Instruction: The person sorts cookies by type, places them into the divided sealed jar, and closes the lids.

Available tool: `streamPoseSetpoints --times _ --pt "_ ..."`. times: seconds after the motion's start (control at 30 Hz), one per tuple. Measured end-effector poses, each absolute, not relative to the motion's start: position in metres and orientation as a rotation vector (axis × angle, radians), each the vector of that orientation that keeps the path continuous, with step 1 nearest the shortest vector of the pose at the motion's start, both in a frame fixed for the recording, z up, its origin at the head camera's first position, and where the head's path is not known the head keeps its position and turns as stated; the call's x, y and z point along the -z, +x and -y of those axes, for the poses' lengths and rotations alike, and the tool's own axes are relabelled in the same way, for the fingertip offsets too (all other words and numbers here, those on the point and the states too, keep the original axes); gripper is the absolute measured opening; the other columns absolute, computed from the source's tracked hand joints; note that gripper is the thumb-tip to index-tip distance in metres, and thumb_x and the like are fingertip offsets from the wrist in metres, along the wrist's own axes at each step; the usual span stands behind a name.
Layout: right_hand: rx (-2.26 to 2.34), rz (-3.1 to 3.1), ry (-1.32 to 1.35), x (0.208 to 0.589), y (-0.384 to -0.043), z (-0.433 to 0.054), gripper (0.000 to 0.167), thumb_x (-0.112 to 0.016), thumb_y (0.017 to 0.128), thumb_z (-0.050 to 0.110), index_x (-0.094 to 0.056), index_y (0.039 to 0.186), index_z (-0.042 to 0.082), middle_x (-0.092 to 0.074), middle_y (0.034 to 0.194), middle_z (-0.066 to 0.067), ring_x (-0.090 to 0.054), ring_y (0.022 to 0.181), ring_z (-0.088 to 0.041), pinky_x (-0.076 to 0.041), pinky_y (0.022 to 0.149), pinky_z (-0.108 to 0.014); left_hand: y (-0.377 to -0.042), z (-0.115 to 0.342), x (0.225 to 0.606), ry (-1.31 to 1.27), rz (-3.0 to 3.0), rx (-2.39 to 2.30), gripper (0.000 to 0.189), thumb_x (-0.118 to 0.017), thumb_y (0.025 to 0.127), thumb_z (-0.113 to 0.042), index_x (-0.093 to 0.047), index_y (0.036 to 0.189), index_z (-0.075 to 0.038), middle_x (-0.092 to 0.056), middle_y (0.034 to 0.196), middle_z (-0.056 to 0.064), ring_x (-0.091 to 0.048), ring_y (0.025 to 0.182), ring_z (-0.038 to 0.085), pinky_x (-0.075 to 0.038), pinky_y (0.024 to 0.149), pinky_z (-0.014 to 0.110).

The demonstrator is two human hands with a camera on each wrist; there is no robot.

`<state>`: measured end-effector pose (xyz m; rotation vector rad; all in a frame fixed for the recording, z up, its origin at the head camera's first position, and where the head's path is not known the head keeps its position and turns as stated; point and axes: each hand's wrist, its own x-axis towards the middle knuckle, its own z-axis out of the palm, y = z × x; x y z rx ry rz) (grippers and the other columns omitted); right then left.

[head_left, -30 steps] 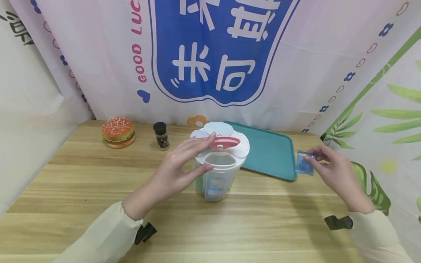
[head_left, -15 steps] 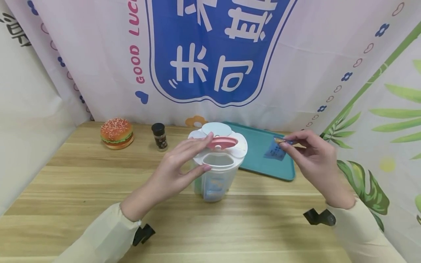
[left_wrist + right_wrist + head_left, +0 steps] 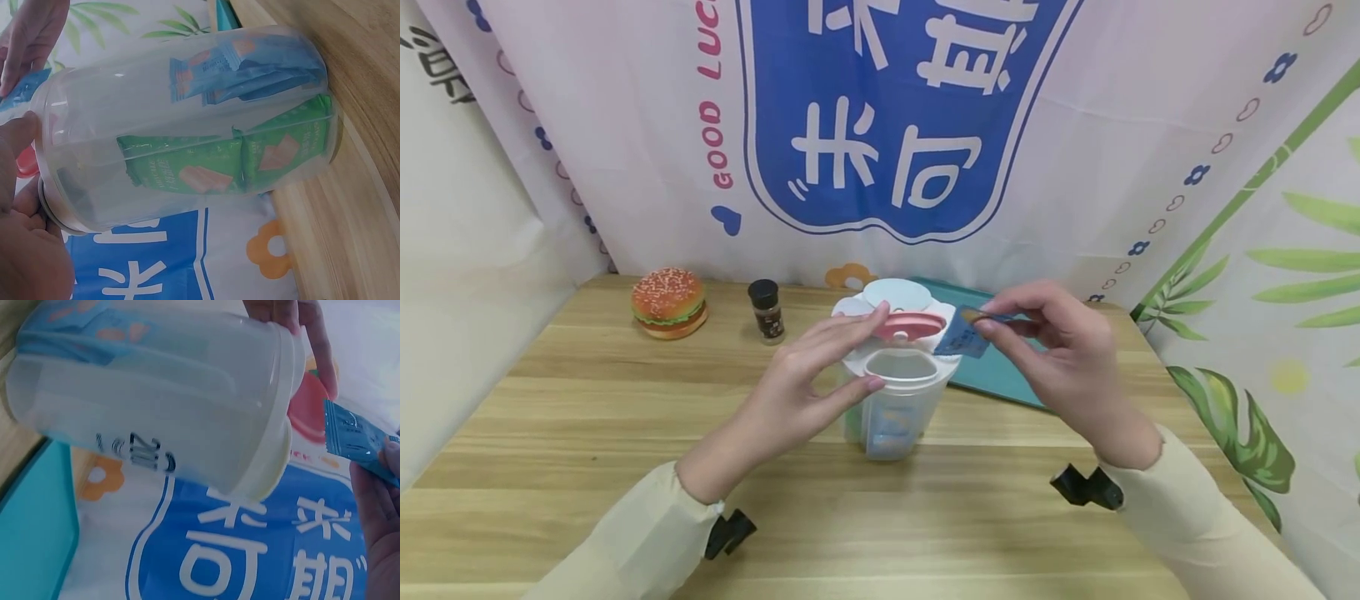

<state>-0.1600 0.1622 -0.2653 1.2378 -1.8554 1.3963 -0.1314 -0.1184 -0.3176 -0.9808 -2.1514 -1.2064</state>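
A clear storage container (image 3: 891, 417) with a white multi-flap lid stands upright mid-table. Its pink flap (image 3: 913, 326) is raised above an uncovered front opening (image 3: 901, 364). My left hand (image 3: 797, 375) grips the lid's left side, thumb at the front rim and a fingertip against the pink flap. My right hand (image 3: 1060, 358) pinches a small blue snack packet (image 3: 966, 333) by one end, just right of the opening and above the lid. Through the wall, blue packets (image 3: 269, 69) show in one compartment and green packets (image 3: 187, 164) in another.
Behind and right of the container lies a teal tray (image 3: 1000, 379), partly covered by my right hand. A toy hamburger (image 3: 668, 302) and a black-capped spice jar (image 3: 767, 312) stand at the back left. A printed cloth (image 3: 647, 150) hangs behind the wooden table (image 3: 625, 417).
My right hand has carried the blue packet leftward from beyond the tray's right edge to the container's lid. The left hand has kept its place on the lid.
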Motion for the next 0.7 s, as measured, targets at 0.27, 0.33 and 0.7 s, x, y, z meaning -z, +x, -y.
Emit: streamPoseSetpoints --times 0.27,0.33,0.7 --pt "-1.354 1.944 1.232 0.266 -0.155 -0.136 0.025 -0.075 0.081 -0.022 -0.068 0.101 -0.009 -0.072 0.097 -0.018 -0.073 0.094 -0.004 -0.065 0.083 -0.022 -0.131 0.120 0.317 -0.979 2.164 1.205 0.072 -0.084 0.087 -0.005 -0.054 0.152 -0.008 -0.068 0.144 0.009 -0.062 0.137 0.027 -0.039 0.128 0.051" --pt "-1.278 1.980 1.241 0.268 -0.153 -0.132 0.028 -0.078 0.079 -0.022 -0.069 0.101 -0.006 -0.073 0.097 -0.017 -0.073 0.095 -0.007 -0.065 0.083 -0.021 -0.131 0.121 0.317 -0.977 2.174 1.213 0.072 -0.083 0.088 -0.006 -0.054 0.153 -0.009 -0.068 0.144 0.009 -0.062 0.138 0.027 -0.037 0.129 0.052" --pt "-1.033 2.121 1.447 0.286 -0.149 -0.132 0.029 -0.081 0.083 -0.012 -0.070 0.104 0.005 -0.074 0.101 -0.005 -0.071 0.092 -0.014 -0.062 0.085 -0.016 -0.131 0.120 0.316 -0.983 2.177 1.223 0.070 -0.083 0.088 -0.004 -0.055 0.152 -0.009 -0.067 0.145 0.009 -0.061 0.139 0.029 -0.035 0.128 0.056"
